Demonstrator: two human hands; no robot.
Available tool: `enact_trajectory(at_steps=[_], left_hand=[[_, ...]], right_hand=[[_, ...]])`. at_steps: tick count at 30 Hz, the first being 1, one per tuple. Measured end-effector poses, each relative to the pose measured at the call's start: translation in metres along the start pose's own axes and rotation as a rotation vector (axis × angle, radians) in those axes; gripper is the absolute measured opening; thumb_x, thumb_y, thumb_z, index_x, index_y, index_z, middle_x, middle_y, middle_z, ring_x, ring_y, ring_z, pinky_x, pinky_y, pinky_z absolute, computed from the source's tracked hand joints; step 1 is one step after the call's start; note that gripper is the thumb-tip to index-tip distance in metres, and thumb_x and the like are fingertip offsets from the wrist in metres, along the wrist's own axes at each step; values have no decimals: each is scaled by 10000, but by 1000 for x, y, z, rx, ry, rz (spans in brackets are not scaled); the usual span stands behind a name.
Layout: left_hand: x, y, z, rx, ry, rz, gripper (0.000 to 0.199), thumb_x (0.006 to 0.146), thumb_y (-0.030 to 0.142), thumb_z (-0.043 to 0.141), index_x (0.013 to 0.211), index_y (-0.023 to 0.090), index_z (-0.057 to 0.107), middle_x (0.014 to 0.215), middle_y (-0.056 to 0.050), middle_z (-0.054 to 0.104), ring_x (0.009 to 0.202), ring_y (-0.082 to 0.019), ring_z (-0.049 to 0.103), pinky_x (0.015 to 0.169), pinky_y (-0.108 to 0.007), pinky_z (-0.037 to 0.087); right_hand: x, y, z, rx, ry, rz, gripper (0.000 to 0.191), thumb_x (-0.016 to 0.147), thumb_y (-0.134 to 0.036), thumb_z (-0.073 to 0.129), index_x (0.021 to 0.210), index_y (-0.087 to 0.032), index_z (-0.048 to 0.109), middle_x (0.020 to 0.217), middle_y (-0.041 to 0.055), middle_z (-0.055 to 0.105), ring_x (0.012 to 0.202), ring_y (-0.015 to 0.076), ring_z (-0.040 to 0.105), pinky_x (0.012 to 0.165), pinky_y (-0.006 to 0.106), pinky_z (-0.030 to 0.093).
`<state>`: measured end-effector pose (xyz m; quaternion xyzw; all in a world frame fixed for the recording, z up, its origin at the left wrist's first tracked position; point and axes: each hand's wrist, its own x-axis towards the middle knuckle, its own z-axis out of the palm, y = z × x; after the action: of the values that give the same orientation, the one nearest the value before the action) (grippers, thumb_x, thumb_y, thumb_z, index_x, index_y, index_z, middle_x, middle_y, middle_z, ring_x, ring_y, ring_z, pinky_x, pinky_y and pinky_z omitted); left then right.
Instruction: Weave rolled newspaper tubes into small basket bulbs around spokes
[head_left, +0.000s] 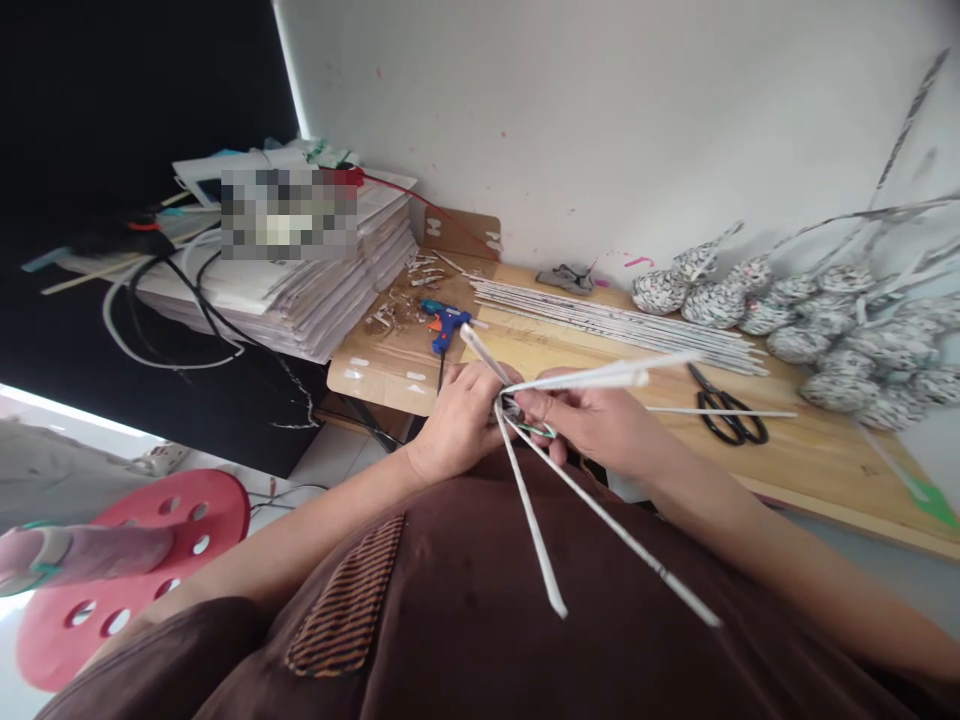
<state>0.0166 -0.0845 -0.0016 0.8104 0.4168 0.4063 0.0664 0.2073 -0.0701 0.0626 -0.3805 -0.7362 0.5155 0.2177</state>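
Note:
Several thin white rolled-paper strips (534,510) spread out from a small woven piece (511,408) held in front of my brown clothing. My left hand (463,415) is closed round the left side of this piece. On the right, my right hand (577,412) pinches the piece and the base of the strips with thumb and fingers. Two strips hang down over the clothing, others point to the upper right, and one points to the upper left. A thin green-edged loop shows beneath my right fingers. The underside of the piece is hidden by the hands.
Behind the hands, a wooden table (832,455) bears a blue glue gun (448,325), a row of paper rolls (615,322), black scissors (731,415) and several woven paper bulbs (847,350). Stacked paper (337,270) is at the left. A red stool (217,500) stands lower left.

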Motion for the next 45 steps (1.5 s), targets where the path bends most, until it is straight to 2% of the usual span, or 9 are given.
enact_trajectory(at_steps=[3,7,10,14,20,28,33,39,45], left_hand=[[-2,-1,3,-43,36,-77,249,846,277,682,1041,197,550,951,-70,666,887,-231,620,776,-365,457],[-3,0,7,-119,92,-150,201,842,250,682,983,195,550,826,-22,625,747,-178,574,690,-312,434],[-2,2,7,-140,80,-169,212,826,245,693,971,187,550,809,-19,619,729,-176,571,688,-311,439],[0,4,6,-141,32,-148,213,821,236,669,993,178,557,847,-40,640,764,-195,603,717,-329,463],[-2,3,7,-144,9,-154,175,820,222,653,962,190,557,828,-26,627,743,-179,598,685,-306,462],[-3,2,11,-309,29,-194,187,834,208,645,994,190,551,818,-18,624,728,-152,574,690,-285,471],[-3,3,13,-458,0,-275,203,834,227,660,986,188,531,764,18,588,668,-121,526,636,-247,451],[-6,1,12,-374,31,-208,219,868,305,671,1010,189,549,860,-19,614,750,-137,563,692,-270,467],[-4,3,8,-275,109,-124,222,870,298,674,1023,202,546,795,1,619,698,-134,561,670,-278,461]], right_hand=[[-6,-8,1,80,118,-15,357,876,-510,692,1006,-179,655,736,14,730,518,123,674,482,222,491],[-14,-11,4,158,118,-39,406,833,-439,762,1110,-164,651,921,78,772,733,176,742,669,287,587],[-13,-4,7,83,211,-145,344,865,-395,733,1120,-170,678,958,83,775,798,188,742,722,308,593],[-7,6,11,-89,338,-257,278,898,-360,694,1119,-192,697,960,67,774,772,175,726,685,289,570],[-1,2,8,-289,261,-250,195,925,-364,650,987,-203,740,839,28,766,637,136,664,639,273,517],[-3,5,5,-191,273,-192,268,924,-403,641,1065,-206,755,815,36,756,609,139,648,578,274,503],[4,9,5,-98,337,-169,239,849,-401,732,977,-200,747,827,38,758,665,155,689,625,280,544],[5,3,2,-6,242,-166,248,864,-411,716,949,-182,756,800,40,747,601,128,645,578,265,534],[-8,-2,7,-34,322,-270,169,864,-334,706,925,-185,757,802,46,753,632,146,659,583,276,542]])
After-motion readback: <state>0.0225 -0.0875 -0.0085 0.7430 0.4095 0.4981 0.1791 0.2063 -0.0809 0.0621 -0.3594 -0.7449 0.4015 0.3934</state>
